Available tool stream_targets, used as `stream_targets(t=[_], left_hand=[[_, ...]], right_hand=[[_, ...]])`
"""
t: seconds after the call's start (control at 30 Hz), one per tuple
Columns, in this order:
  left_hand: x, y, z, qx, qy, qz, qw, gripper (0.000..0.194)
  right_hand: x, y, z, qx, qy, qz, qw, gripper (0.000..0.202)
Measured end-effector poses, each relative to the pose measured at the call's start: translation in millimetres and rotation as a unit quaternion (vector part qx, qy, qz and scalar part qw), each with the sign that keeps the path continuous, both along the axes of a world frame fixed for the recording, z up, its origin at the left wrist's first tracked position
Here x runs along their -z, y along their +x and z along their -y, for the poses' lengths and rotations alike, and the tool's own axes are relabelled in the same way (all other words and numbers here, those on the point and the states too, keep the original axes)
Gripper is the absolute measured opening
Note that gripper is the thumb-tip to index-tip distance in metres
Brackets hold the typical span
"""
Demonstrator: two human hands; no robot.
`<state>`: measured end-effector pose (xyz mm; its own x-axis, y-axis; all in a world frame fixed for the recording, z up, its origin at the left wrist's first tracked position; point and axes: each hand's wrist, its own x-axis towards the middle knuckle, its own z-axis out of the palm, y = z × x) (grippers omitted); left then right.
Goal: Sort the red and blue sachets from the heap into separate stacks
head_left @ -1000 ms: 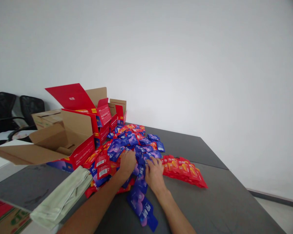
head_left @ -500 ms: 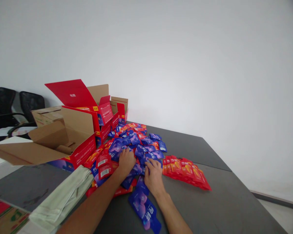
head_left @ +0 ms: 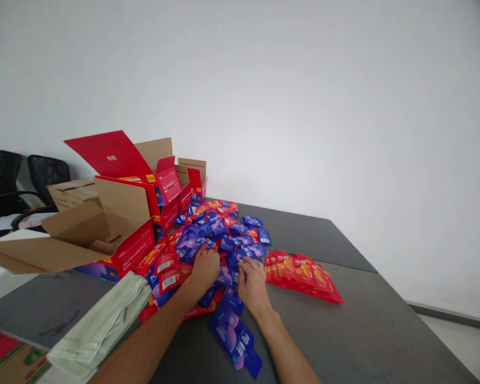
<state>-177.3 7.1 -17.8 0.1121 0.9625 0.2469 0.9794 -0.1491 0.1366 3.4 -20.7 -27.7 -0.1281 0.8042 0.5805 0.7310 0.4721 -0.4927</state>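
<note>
A mixed heap of blue and red flat pouches (head_left: 220, 226) covers the middle of the table. My left hand (head_left: 206, 268) is in the heap with its fingers curled down; its fingertips, and whatever they grip, are hidden. Just right of it, my right hand (head_left: 253, 285) has thumb and fingers closed at the edge of a blue pouch (head_left: 234, 277). Nearer to me, a blue pouch with white lettering (head_left: 236, 338) lies face up between my forearms. Overlapping red pouches (head_left: 304, 274) form a row to the right of my right hand.
Open red cardboard boxes (head_left: 134, 248) stand along the left, flaps spread. A folded pale green cloth (head_left: 102, 322) lies on the grey table (head_left: 344, 330) at the near left. Black chairs (head_left: 48, 173) are behind the boxes, and a white wall (head_left: 304, 106) stands beyond the table.
The view has shifted slightly. My left hand has drawn a little towards me, and the fingers of my right hand have curled in more. The row of red pouches looks unchanged.
</note>
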Motion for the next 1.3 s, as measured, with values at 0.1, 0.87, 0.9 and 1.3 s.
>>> stream_targets(t=[0.1,0.87,0.9,1.3], left_hand=[[-0.7,-2,2,-0.005,0.049,-0.009,0.999,0.031],[-27.2,44,-16,0.041,0.008,0.637,0.769,0.037],[-25.5,43,-17,0.034,0.016,0.636,0.771,0.037],[-24.1,44,-14,0.032,-0.006,0.685,0.728,0.029]], right_hand=[[1.5,2,-1,-0.007,0.003,-0.014,1.0,0.031],[-26.3,11,10,-0.167,-0.265,-0.402,0.86,0.04],[-27.0,10,10,-0.167,-0.268,-0.398,0.861,0.04],[-20.1,11,7,-0.129,-0.261,-0.329,0.898,0.04]])
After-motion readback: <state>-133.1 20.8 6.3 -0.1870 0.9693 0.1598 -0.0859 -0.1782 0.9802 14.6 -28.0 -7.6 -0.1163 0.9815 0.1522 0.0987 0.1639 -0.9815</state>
